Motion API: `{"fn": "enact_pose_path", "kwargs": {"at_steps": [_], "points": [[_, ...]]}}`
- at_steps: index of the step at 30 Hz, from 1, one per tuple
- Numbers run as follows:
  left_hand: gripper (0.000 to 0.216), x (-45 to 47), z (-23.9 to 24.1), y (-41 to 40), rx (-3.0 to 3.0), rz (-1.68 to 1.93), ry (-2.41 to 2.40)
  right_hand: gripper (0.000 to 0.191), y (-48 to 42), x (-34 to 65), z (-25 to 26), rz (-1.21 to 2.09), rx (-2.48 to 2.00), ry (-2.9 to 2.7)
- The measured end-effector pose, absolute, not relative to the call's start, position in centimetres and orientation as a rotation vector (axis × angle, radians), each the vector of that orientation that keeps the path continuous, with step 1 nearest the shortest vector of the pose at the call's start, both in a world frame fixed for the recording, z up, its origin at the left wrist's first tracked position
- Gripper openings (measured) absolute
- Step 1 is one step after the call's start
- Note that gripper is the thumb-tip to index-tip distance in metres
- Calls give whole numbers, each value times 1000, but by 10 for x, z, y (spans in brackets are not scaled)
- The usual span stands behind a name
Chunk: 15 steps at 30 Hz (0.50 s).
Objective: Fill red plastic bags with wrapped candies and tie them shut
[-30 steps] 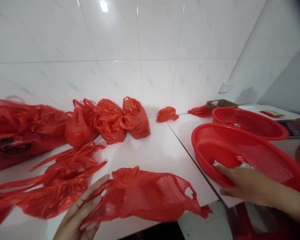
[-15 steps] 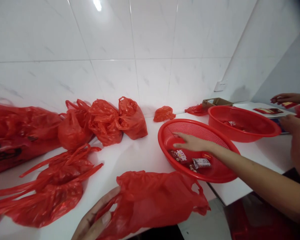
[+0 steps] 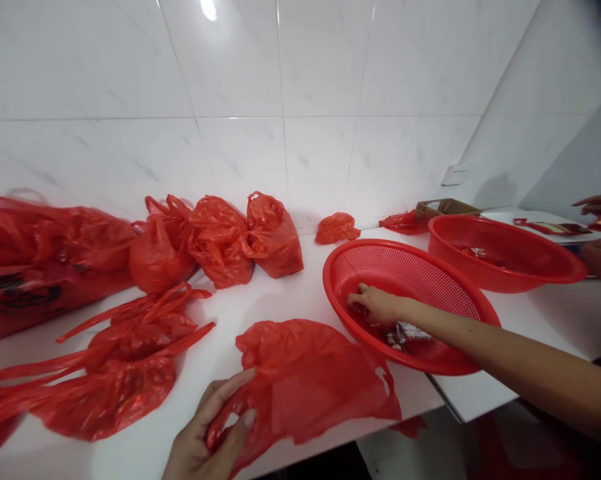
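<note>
My left hand (image 3: pixel 215 430) grips one end of a thin red plastic bag (image 3: pixel 320 383), fingers and thumb closed on its handle part. The bag lies loosely spread over the front of the white table. Down inside a red perforated basket (image 3: pixel 430 277), my right hand (image 3: pixel 380 308) has its fingers curled round a small red packet (image 3: pixel 359 309), mostly covered by the hand. Beside that hand is a silver-white wrapped packet (image 3: pixel 413 332), partly behind my wrist. Other small packets near it are too shaded to make out.
Several filled red bags (image 3: pixel 217 243) stand along the tiled wall. Knotted red bags (image 3: pixel 120 380) lie at left. A second red basin (image 3: pixel 510 250), a cardboard box (image 3: pixel 447 207) and another person's hand (image 3: pixel 600 257) are at right. The table's front edge is close by.
My right hand has gone lower into the basket, and its outstretched fingers have closed over a packet. My left hand, still on the bag, shows slightly further right as the view shifted.
</note>
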<state>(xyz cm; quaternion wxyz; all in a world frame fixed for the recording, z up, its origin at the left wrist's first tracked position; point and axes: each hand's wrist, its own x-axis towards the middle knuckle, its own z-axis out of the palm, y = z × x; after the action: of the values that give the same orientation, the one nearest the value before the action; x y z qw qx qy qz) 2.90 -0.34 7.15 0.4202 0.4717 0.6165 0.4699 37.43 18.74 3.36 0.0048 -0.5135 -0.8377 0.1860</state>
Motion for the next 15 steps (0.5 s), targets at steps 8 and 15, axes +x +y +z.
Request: {"fn": "enact_pose_path", "kwargs": {"at_steps": [8,15], "points": [[71,49,85,-11,789,1189,1198,32,163,379,126,1111,-1452,-1969],[82,72,87,-10,727,1224,1066,41,56,285,114,1588,-744,-1678]]}}
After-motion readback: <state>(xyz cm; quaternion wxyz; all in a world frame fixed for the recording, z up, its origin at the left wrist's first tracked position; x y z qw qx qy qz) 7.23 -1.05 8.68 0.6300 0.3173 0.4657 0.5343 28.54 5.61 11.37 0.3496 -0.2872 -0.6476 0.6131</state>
